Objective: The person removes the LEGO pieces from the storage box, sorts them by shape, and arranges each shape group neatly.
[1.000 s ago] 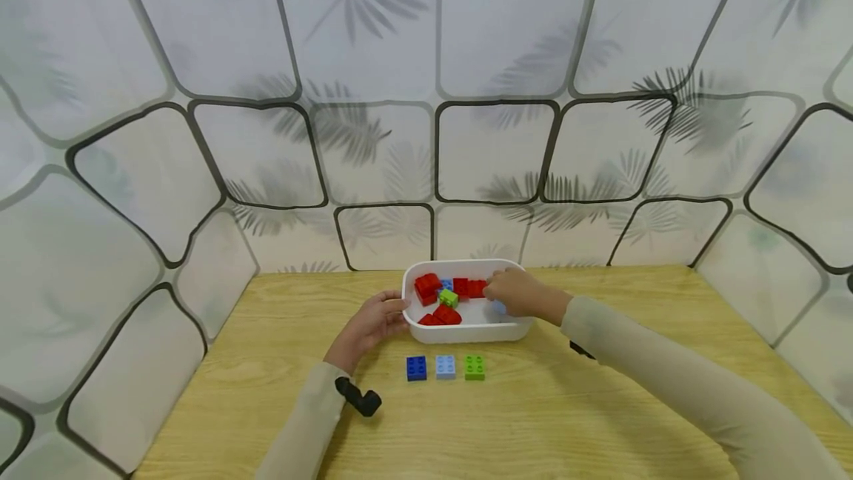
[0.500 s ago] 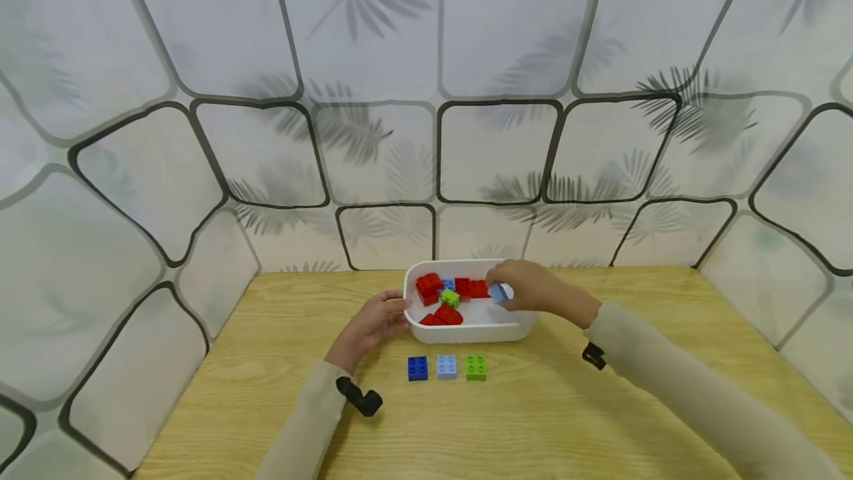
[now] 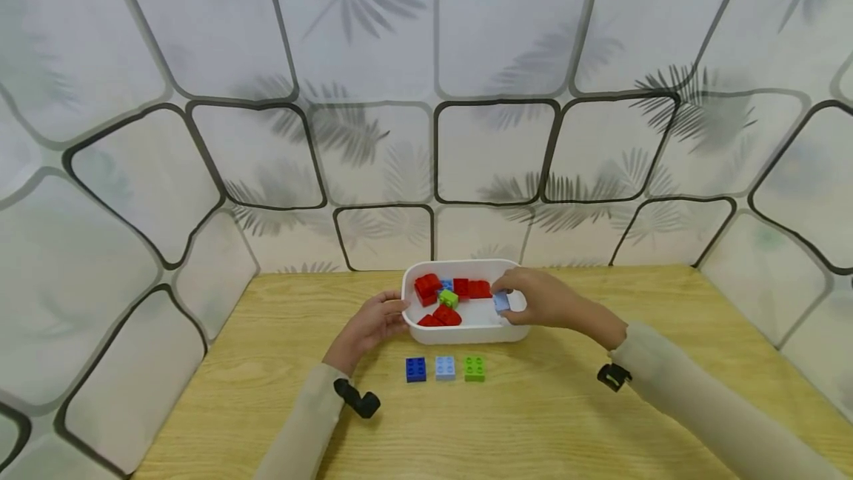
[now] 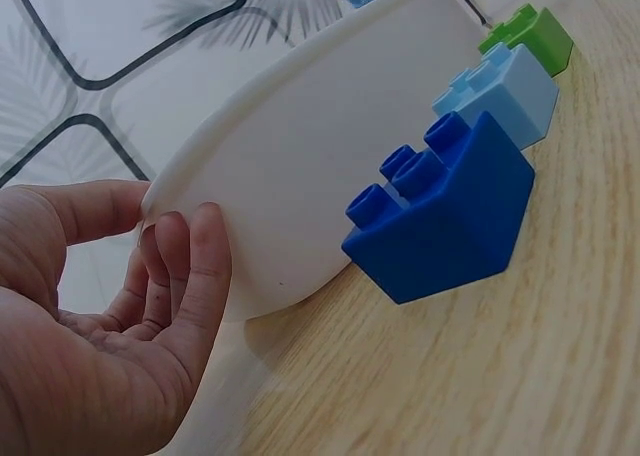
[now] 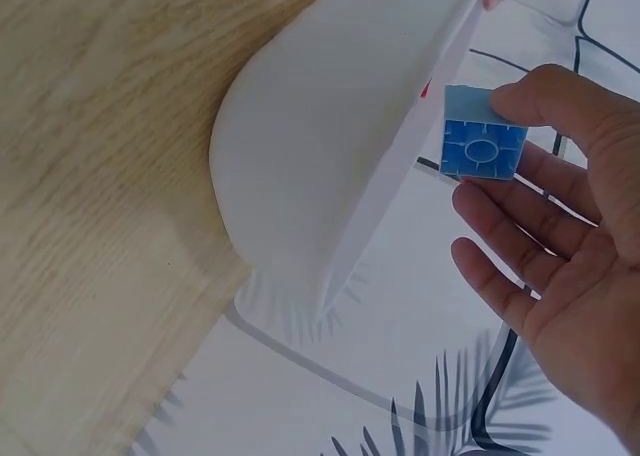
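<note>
My right hand pinches a light blue toy brick between thumb and fingers over the right end of a white plastic tub. In the right wrist view the hollow underside of this light blue brick shows. My left hand grips the tub's left rim, with the thumb on the rim and fingers against the outer wall in the left wrist view. Inside the tub lie several red bricks, a bright green brick and a blue brick partly hidden behind it.
On the wooden table, in front of the tub, a dark blue brick, a light blue brick and a green brick stand in a row, studs up. A patterned curtain closes off the back and sides.
My right hand has lifted the light blue brick up from the tub's floor and drawn back slightly to the right, turning so the brick shows. My left hand stays on the rim.
</note>
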Demonstrator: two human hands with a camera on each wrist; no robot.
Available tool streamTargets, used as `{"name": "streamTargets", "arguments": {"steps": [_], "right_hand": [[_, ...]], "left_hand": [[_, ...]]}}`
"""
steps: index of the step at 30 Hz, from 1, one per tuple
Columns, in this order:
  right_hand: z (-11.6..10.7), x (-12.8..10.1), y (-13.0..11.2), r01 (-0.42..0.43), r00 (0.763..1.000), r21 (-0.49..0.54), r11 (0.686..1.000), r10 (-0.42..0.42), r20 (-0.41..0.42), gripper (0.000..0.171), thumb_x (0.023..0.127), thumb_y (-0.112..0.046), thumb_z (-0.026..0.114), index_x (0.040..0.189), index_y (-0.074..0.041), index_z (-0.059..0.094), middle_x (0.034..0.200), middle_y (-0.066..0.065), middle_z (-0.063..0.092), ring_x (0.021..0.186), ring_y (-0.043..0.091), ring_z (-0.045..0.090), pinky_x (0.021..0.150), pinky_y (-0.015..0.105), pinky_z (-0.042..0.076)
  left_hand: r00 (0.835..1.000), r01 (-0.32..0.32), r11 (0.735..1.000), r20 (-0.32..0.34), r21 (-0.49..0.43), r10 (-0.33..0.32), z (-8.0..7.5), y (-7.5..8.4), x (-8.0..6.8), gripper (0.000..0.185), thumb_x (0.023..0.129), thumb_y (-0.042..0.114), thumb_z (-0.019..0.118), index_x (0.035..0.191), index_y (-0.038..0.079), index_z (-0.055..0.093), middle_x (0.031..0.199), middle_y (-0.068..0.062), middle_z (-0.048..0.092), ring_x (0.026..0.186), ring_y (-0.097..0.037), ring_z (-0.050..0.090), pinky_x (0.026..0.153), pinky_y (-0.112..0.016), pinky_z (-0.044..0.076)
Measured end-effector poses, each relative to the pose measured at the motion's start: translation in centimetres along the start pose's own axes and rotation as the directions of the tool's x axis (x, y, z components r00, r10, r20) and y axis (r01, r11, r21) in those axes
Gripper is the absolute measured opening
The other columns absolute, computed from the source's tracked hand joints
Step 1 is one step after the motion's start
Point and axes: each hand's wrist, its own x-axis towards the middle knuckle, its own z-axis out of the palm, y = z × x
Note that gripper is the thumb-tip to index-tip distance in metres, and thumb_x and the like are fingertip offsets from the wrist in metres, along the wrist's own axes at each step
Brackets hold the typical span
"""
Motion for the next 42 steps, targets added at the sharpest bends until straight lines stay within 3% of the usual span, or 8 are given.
{"name": "streamTargets", "arguments": {"steps": [10, 14, 17, 22, 35, 42], "right_hand": [[0.4, -1.5, -1.8, -0.01, 1.0, 0.199, 0.98, 0.008, 0.012, 0.027, 0.085, -0.009, 0.08, 0.109, -0.012, 0.068, 0.105, -0.004, 0.07, 0.096, 0.012, 0.064, 0.086, 0.037, 0.058], [0.7, -2.1, -2.7, -0.016, 0.999, 0.258, 0.966, 0.008, 0.035, 0.027, 0.084, -0.008, 0.081, 0.108, -0.011, 0.069, 0.104, -0.004, 0.071, 0.095, 0.009, 0.064, 0.087, 0.038, 0.059], [1.2, -2.6, -3.0, -0.026, 0.998, 0.263, 0.964, 0.01, 0.062, 0.029, 0.083, -0.009, 0.084, 0.109, -0.012, 0.07, 0.105, -0.004, 0.071, 0.096, 0.008, 0.064, 0.087, 0.035, 0.059], [2.2, -3.3, -2.8, -0.053, 0.994, 0.268, 0.962, 0.024, 0.111, 0.029, 0.083, -0.011, 0.084, 0.109, -0.013, 0.07, 0.108, -0.004, 0.072, 0.099, 0.007, 0.064, 0.089, 0.038, 0.059], [4.7, -4.5, -1.9, -0.084, 0.988, 0.35, 0.933, 0.033, 0.148, 0.028, 0.083, -0.014, 0.084, 0.108, -0.013, 0.071, 0.105, -0.004, 0.072, 0.099, 0.006, 0.065, 0.089, 0.034, 0.058], [5.2, -4.8, -1.4, -0.089, 0.988, 0.333, 0.939, 0.04, 0.152, 0.029, 0.083, -0.016, 0.085, 0.108, -0.012, 0.07, 0.105, -0.005, 0.071, 0.099, 0.007, 0.066, 0.09, 0.035, 0.058]], "left_hand": [[1.0, -0.011, 1.0, 0.027, -0.001, 0.011, -0.3, 0.1, 0.0, 0.038, 0.104, 0.014, 0.057, 0.136, -0.003, 0.046, 0.108, -0.009, 0.061, 0.082, -0.012, 0.063, 0.074, -0.023, 0.059], [0.997, -0.05, 0.999, 0.059, -0.013, 0.051, -0.4, 0.0, -0.4, 0.036, 0.102, 0.016, 0.061, 0.131, -0.001, 0.05, 0.108, -0.009, 0.062, 0.084, -0.012, 0.064, 0.077, -0.023, 0.059], [0.994, -0.072, 0.997, 0.079, -0.025, 0.074, -0.5, 0.0, -0.7, 0.034, 0.101, 0.017, 0.063, 0.127, -0.001, 0.051, 0.105, -0.007, 0.063, 0.083, -0.012, 0.064, 0.076, -0.023, 0.059], [0.998, -0.037, 0.999, 0.047, -0.006, 0.037, -0.3, 0.1, -0.5, 0.037, 0.103, 0.015, 0.058, 0.134, -0.003, 0.047, 0.105, -0.007, 0.061, 0.082, -0.011, 0.063, 0.074, -0.022, 0.058], [0.999, -0.014, 1.0, 0.029, -0.004, 0.014, -0.3, 0.1, -0.3, 0.039, 0.104, 0.014, 0.056, 0.137, -0.004, 0.044, 0.107, -0.009, 0.06, 0.082, -0.01, 0.062, 0.073, -0.022, 0.058], [0.999, -0.011, 1.0, 0.032, -0.007, 0.011, -0.3, -0.1, 0.0, 0.037, 0.104, 0.013, 0.056, 0.136, -0.004, 0.045, 0.105, -0.008, 0.061, 0.081, -0.01, 0.063, 0.073, -0.022, 0.059]]}}
